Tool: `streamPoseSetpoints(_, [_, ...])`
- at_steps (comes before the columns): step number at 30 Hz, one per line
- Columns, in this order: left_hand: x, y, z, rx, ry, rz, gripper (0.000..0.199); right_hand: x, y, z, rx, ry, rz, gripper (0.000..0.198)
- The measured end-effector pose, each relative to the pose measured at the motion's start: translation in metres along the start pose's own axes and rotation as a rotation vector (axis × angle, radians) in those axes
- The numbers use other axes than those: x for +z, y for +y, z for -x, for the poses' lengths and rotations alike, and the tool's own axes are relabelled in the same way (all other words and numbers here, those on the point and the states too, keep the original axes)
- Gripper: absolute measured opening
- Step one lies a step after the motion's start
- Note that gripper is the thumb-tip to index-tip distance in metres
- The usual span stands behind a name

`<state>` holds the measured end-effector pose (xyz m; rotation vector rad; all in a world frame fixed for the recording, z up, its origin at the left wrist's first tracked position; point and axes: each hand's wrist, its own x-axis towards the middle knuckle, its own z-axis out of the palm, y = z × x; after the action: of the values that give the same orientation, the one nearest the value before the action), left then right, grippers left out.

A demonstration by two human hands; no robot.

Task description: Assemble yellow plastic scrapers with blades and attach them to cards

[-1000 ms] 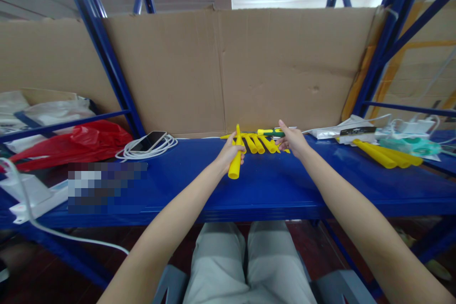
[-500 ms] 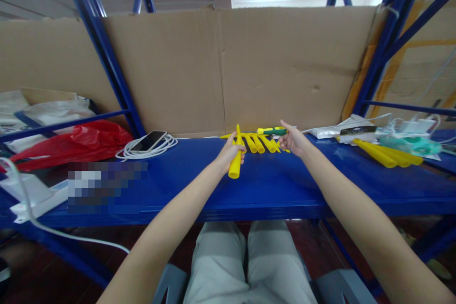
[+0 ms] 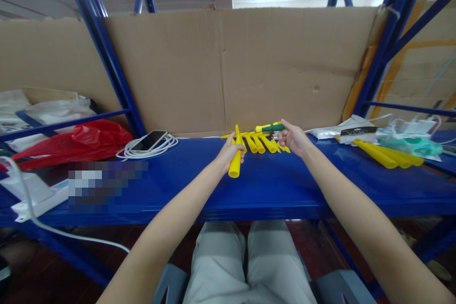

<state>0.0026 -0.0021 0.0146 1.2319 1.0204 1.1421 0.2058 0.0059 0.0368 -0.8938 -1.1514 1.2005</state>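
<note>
Across the blue table (image 3: 270, 185): yellow tubes (image 3: 252, 144) rowed mid-back, coiled white cable (image 3: 173, 141) left, more yellow tubes (image 3: 375, 153) right!

The yellow tapered tube (image 3: 234, 166) is held with its round open end at the near side. The screwdriver (image 3: 270, 127), with a yellow-green handle, is nearly level, its shaft pointing left toward the tube.

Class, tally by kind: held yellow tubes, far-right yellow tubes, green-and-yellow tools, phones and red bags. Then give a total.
Held yellow tube, in the left hand: 1
Far-right yellow tubes: 3
Green-and-yellow tool, in the right hand: 1
Phone: 1
Red bag: 1
Total: 7
</note>
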Motion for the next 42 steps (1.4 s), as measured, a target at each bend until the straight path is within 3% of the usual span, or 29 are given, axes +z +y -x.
streamPoseSetpoints(8, [0.0,0.001,0.0,0.012,0.034,-0.006,0.082,-0.001,0.008,-0.005,-0.04,0.041,0.113,0.039])
streamPoseSetpoints(20, [0.002,0.002,0.004,0.028,0.049,-0.059,0.08,-0.005,0.011,-0.008,0.013,0.115,0.156,0.037])
streamPoseSetpoints(29, [0.004,0.001,0.005,0.072,0.035,-0.131,0.077,-0.006,0.011,-0.009,0.131,0.209,0.233,0.04])
streamPoseSetpoints(42, [0.002,-0.001,0.002,0.041,0.035,-0.13,0.079,-0.005,0.01,-0.009,0.156,0.205,0.205,0.035])
